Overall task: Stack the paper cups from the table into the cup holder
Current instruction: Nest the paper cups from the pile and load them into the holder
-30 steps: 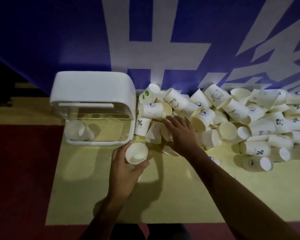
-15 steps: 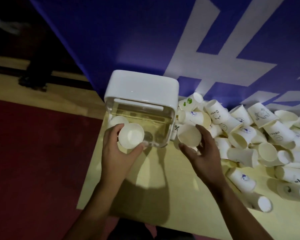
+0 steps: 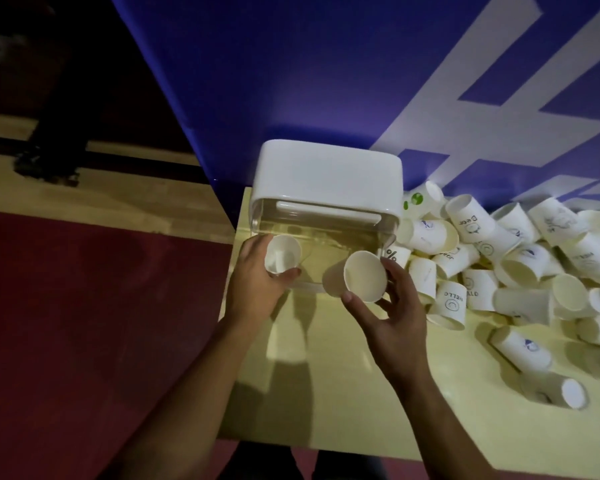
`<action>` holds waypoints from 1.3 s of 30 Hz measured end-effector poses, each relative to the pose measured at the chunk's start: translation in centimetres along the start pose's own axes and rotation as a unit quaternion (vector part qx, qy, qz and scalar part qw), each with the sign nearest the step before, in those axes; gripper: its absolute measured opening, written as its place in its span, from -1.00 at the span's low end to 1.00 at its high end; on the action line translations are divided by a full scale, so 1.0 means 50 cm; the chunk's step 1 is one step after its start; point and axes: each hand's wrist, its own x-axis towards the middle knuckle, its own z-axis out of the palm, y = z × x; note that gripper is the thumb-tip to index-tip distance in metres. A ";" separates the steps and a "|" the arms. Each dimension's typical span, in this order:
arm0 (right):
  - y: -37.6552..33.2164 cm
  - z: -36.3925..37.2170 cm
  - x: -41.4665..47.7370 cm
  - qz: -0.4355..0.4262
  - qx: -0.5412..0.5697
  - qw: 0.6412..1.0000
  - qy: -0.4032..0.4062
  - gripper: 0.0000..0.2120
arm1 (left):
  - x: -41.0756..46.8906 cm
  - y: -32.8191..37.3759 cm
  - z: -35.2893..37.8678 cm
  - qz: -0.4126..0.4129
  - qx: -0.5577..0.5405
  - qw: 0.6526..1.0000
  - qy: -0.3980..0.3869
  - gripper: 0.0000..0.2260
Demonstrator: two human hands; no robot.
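Pale yellow table (image 3: 361, 393), and the white-lidded, clear-walled cup holder (image 3: 326, 216) is our landmark. Right of it sprawls the pile of white paper cups (image 3: 499, 271). Left hand (image 3: 257, 289) grips a small white cup (image 3: 283, 253) at the holder's front-left; right hand (image 3: 392, 313) pinches a cream cup (image 3: 361, 277) at front-right, mouth towards us. I'd say the left goes in first.

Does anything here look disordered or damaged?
The loose paper cups lie tumbled in a heap on the table, right of the cup holder, many on their sides. No damage is visible.
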 end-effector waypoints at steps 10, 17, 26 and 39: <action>-0.020 0.151 0.043 -0.112 -0.068 0.990 -0.060 -0.31 | 0.012 -0.033 -0.021 0.000 -0.024 0.995 -0.092 -0.49; 0.052 0.222 0.085 -0.093 -0.168 0.974 -0.120 -0.23 | 0.013 -0.066 -0.040 -0.087 -0.225 0.961 -0.134 -0.38; 0.091 0.226 0.116 -0.023 -0.155 0.967 -0.199 -0.18 | 0.011 -0.070 -0.001 -0.057 -0.135 0.985 -0.094 -0.59; 0.100 0.087 0.024 0.042 -0.102 0.989 -0.096 -0.48 | -0.112 0.077 -0.021 0.113 -0.076 0.991 0.015 -0.74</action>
